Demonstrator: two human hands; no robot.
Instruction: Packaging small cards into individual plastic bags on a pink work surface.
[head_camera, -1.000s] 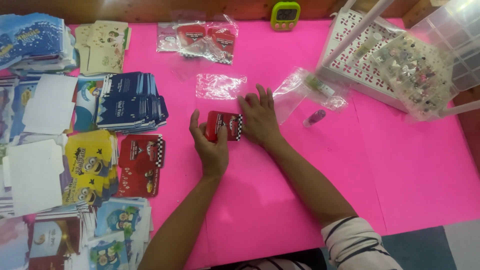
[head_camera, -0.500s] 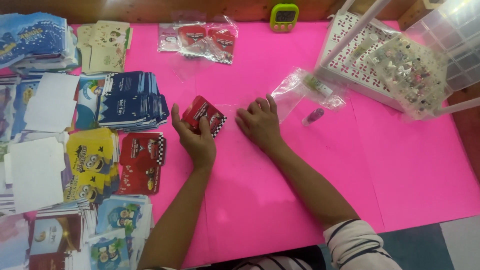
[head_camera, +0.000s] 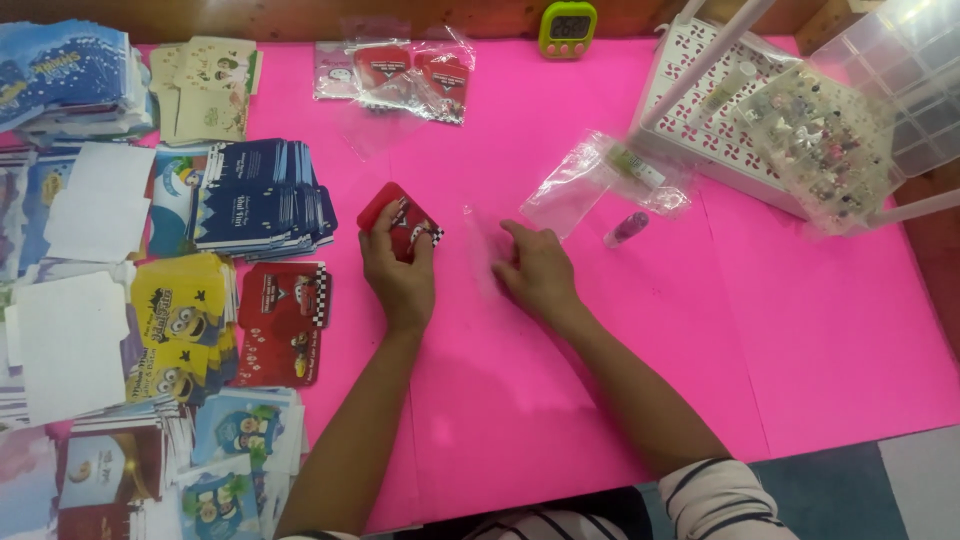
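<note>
Behind left hand (head_camera: 398, 272), half-hidden red card (head_camera: 398, 222)

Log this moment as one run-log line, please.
left hand: holds red card | right hand: flat on clear bag | surface: pink table

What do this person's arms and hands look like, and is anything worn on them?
Both forearms are bare, and neither the left hand nor the right hand wears a glove. No ring, watch or bracelet shows. Near the bottom edge, a white sleeve with thin dark stripes covers the right upper arm; the left arm's sleeve is out of view.
</note>
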